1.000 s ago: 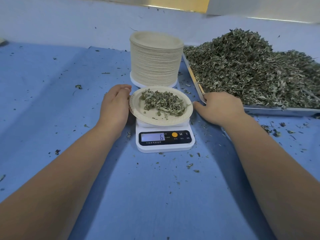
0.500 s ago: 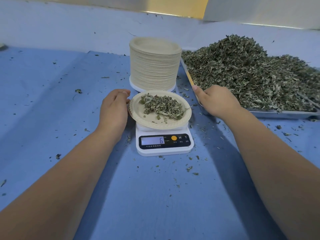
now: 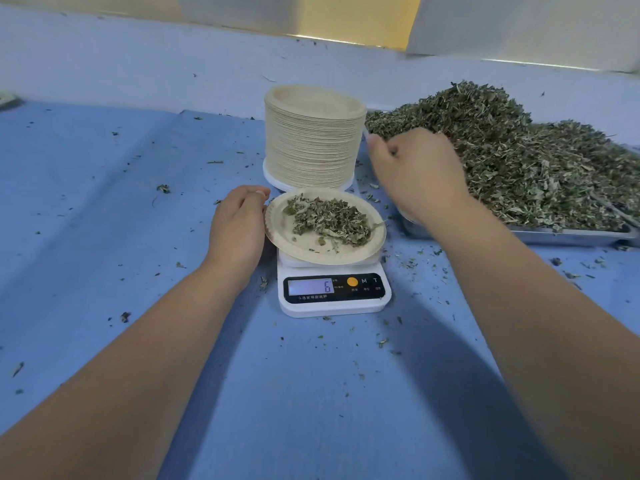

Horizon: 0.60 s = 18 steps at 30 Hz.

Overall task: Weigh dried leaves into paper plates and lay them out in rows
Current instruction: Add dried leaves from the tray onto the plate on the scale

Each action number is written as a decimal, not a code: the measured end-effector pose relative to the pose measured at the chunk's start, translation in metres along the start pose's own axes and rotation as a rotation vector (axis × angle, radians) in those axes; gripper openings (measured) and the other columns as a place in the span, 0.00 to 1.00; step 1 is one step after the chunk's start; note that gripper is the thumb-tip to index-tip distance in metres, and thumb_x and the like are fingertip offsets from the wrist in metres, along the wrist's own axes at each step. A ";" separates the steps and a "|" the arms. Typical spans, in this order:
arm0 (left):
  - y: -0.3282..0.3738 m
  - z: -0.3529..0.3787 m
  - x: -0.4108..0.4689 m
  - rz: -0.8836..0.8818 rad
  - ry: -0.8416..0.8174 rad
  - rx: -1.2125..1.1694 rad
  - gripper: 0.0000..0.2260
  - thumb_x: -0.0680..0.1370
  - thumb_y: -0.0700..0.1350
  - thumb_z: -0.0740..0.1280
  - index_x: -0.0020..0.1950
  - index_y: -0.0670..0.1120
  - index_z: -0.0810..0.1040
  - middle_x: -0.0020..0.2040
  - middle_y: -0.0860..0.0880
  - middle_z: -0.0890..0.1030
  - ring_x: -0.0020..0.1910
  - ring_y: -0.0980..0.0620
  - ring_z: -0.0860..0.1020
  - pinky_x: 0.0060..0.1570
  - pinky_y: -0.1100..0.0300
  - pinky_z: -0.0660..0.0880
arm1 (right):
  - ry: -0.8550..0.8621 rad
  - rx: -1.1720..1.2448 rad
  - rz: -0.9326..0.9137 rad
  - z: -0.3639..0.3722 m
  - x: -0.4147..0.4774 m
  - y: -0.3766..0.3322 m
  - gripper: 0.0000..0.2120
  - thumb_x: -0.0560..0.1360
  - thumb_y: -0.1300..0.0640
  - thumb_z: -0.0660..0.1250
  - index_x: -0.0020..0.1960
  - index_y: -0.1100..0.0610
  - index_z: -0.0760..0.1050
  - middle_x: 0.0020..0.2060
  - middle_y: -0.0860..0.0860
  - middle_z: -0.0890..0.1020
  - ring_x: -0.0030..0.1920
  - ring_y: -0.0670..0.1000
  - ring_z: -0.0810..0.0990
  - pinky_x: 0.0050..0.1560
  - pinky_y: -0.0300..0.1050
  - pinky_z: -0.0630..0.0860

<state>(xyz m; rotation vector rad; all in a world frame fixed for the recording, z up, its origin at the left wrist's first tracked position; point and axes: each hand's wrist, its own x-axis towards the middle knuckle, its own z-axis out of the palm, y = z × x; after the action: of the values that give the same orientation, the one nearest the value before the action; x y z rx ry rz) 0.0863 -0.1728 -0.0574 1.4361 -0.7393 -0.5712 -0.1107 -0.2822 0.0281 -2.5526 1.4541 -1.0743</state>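
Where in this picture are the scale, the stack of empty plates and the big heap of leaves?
scale (image 3: 346,293): head view, on its dark front panel.
stack of empty plates (image 3: 311,147): head view, on its ribbed side.
heap of leaves (image 3: 519,161): head view, on the pile's middle.

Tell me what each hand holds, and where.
Left hand touches the plate at its left rim; a grip cannot be told. Right hand hangs curled over the leaves; whether it pinches any cannot be told.

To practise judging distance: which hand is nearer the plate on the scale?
Left. The left hand sits beside the plate, at its left rim; the right hand hovers apart, over the tray.
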 end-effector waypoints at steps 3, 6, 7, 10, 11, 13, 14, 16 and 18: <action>0.001 -0.001 -0.001 0.002 0.002 0.008 0.17 0.73 0.55 0.59 0.53 0.52 0.83 0.56 0.55 0.83 0.59 0.53 0.79 0.66 0.45 0.75 | -0.116 -0.027 -0.108 0.010 -0.021 -0.046 0.30 0.82 0.37 0.54 0.29 0.56 0.69 0.22 0.48 0.70 0.23 0.50 0.70 0.29 0.42 0.70; 0.002 -0.003 -0.002 0.008 -0.002 0.001 0.17 0.73 0.54 0.59 0.53 0.50 0.83 0.54 0.54 0.83 0.57 0.52 0.80 0.65 0.44 0.76 | -0.105 -0.119 -0.163 0.025 -0.040 -0.075 0.25 0.80 0.38 0.57 0.35 0.57 0.69 0.27 0.47 0.71 0.31 0.54 0.72 0.29 0.42 0.58; 0.002 -0.003 -0.002 0.011 -0.005 0.000 0.17 0.73 0.53 0.59 0.53 0.50 0.83 0.54 0.54 0.84 0.57 0.53 0.81 0.65 0.44 0.76 | -0.069 -0.176 -0.207 0.030 -0.045 -0.079 0.22 0.80 0.39 0.57 0.37 0.55 0.68 0.29 0.47 0.71 0.34 0.55 0.71 0.30 0.44 0.56; 0.002 -0.003 -0.002 0.001 -0.008 -0.009 0.16 0.73 0.53 0.59 0.52 0.51 0.83 0.54 0.55 0.83 0.57 0.53 0.81 0.65 0.44 0.76 | -0.013 -0.284 -0.316 0.038 -0.056 -0.082 0.15 0.80 0.41 0.56 0.42 0.50 0.66 0.39 0.49 0.77 0.44 0.57 0.76 0.42 0.49 0.61; 0.002 -0.003 -0.002 -0.002 -0.008 -0.009 0.15 0.73 0.53 0.59 0.52 0.52 0.83 0.53 0.56 0.83 0.57 0.53 0.80 0.65 0.45 0.76 | -0.019 -0.284 -0.309 0.039 -0.057 -0.081 0.14 0.80 0.41 0.56 0.43 0.50 0.67 0.42 0.49 0.79 0.47 0.56 0.77 0.47 0.51 0.63; 0.002 -0.003 -0.002 -0.003 -0.012 -0.004 0.15 0.73 0.54 0.59 0.51 0.52 0.83 0.53 0.57 0.83 0.56 0.53 0.80 0.65 0.45 0.76 | -0.030 -0.260 -0.285 0.039 -0.059 -0.078 0.15 0.79 0.40 0.56 0.47 0.51 0.72 0.45 0.47 0.80 0.51 0.55 0.76 0.55 0.53 0.63; 0.002 -0.003 -0.002 -0.002 -0.014 -0.002 0.15 0.73 0.54 0.60 0.51 0.53 0.83 0.53 0.57 0.83 0.56 0.53 0.80 0.65 0.45 0.76 | -0.029 -0.238 -0.285 0.039 -0.060 -0.076 0.16 0.79 0.40 0.57 0.50 0.51 0.74 0.47 0.47 0.80 0.53 0.54 0.76 0.57 0.53 0.63; 0.002 -0.003 -0.002 -0.003 -0.019 0.000 0.15 0.73 0.54 0.60 0.51 0.53 0.83 0.53 0.56 0.83 0.56 0.53 0.81 0.64 0.44 0.76 | -0.007 -0.152 -0.290 0.035 -0.062 -0.073 0.16 0.79 0.40 0.59 0.54 0.50 0.76 0.48 0.46 0.80 0.55 0.53 0.76 0.59 0.52 0.63; 0.002 -0.003 -0.002 -0.009 -0.021 -0.002 0.15 0.73 0.54 0.60 0.51 0.53 0.83 0.53 0.56 0.83 0.57 0.53 0.80 0.64 0.44 0.76 | 0.037 -0.073 -0.277 0.029 -0.059 -0.067 0.15 0.79 0.42 0.59 0.54 0.51 0.77 0.48 0.46 0.81 0.54 0.53 0.77 0.60 0.51 0.63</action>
<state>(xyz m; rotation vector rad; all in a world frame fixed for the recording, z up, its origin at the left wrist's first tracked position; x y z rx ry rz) 0.0870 -0.1692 -0.0554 1.4343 -0.7494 -0.5948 -0.0638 -0.2080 -0.0051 -2.8652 1.1910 -1.1220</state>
